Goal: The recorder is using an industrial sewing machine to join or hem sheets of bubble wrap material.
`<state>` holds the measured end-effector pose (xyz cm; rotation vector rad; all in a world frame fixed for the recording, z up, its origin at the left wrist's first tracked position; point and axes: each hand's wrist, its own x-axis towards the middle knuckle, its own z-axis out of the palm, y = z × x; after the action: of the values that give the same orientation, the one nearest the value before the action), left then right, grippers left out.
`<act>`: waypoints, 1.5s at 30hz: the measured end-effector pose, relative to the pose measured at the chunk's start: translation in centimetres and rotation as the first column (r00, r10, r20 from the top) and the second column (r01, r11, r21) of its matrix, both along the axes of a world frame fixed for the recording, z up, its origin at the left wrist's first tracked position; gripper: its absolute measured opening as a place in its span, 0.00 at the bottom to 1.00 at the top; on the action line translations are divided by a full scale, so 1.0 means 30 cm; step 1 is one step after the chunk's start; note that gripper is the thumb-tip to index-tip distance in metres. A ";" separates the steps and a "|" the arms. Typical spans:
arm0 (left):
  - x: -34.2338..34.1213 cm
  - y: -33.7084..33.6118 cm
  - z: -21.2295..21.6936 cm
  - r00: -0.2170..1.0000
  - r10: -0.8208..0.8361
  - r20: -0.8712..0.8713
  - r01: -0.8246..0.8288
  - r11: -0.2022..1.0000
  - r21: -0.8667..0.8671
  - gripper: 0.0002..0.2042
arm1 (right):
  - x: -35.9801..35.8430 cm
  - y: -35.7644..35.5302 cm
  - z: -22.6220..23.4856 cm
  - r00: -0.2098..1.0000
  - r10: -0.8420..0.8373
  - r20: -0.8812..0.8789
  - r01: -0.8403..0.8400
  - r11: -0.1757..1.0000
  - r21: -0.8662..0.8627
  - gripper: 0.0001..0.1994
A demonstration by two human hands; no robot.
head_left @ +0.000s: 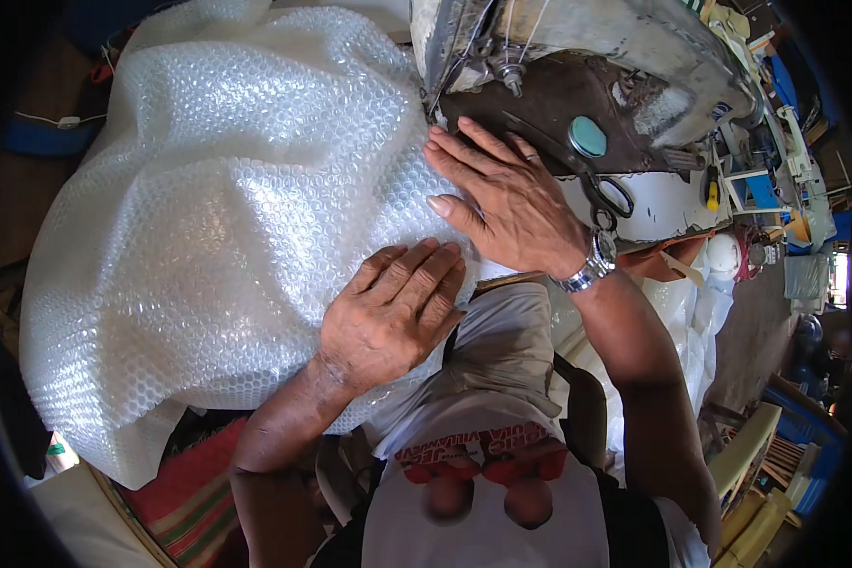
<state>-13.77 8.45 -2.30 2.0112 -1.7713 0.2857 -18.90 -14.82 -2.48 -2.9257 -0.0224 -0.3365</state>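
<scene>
A large sheet of clear bubble wrap (208, 208) spreads in folds over the left and middle of the view, hanging past the near edge. My left hand (393, 303) lies on its right part, palm down, fingers stretched out. My right hand (516, 204), with a metal watch (592, 265) on the wrist, rests at the sheet's right edge with its fingers spread. Just beyond that hand, a pair of black-handled scissors (604, 197) lies on the sewing machine's bed, blades partly behind my fingers. Beside the scissors sits a round teal disc (587, 136).
The worn sewing machine (615, 38) arches over the far right of the work surface. A yellow-handled tool (711, 187) lies near its right end. Plastic sheeting (677, 322) hangs at the right, and a striped red cloth (194, 483) is below left.
</scene>
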 end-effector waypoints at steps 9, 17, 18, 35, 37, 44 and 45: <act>-0.008 -0.009 0.024 0.999 -0.001 0.042 0.001 1.000 0.003 0.25 | -0.042 -0.017 0.012 0.995 0.049 -0.085 -0.043 0.996 0.080 0.26; -0.004 -0.005 -0.011 1.000 -0.003 0.026 0.005 0.998 -0.056 0.23 | -0.197 0.068 0.015 0.997 0.078 0.021 -0.078 0.997 0.008 0.25; -0.003 -0.003 -0.011 1.000 -0.002 0.006 0.003 0.999 -0.046 0.23 | -0.196 0.085 0.020 0.997 0.047 0.053 -0.046 0.999 -0.020 0.24; 0.002 0.021 -0.007 0.999 -0.034 0.042 0.034 0.999 0.003 0.21 | -0.267 0.170 0.069 0.998 0.010 -0.060 -0.009 1.000 0.019 0.21; 0.003 0.027 0.008 0.997 -0.055 0.061 0.058 0.997 -0.044 0.21 | -0.252 0.141 0.088 1.000 -0.005 -0.020 0.005 1.000 0.001 0.20; -0.005 0.055 0.025 0.992 -0.033 -0.124 0.036 0.999 0.016 0.24 | -0.267 -0.043 0.020 0.986 0.154 0.057 -0.150 0.712 0.686 0.24; -0.006 0.057 0.023 0.993 -0.035 -0.114 0.036 0.999 0.002 0.24 | -0.278 -0.027 0.002 0.983 0.143 0.118 -0.185 0.755 0.629 0.24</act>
<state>-13.95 10.16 -1.60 1.9558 -1.7359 0.1528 -27.23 -15.64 -2.44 -2.2087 -0.1448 -0.3272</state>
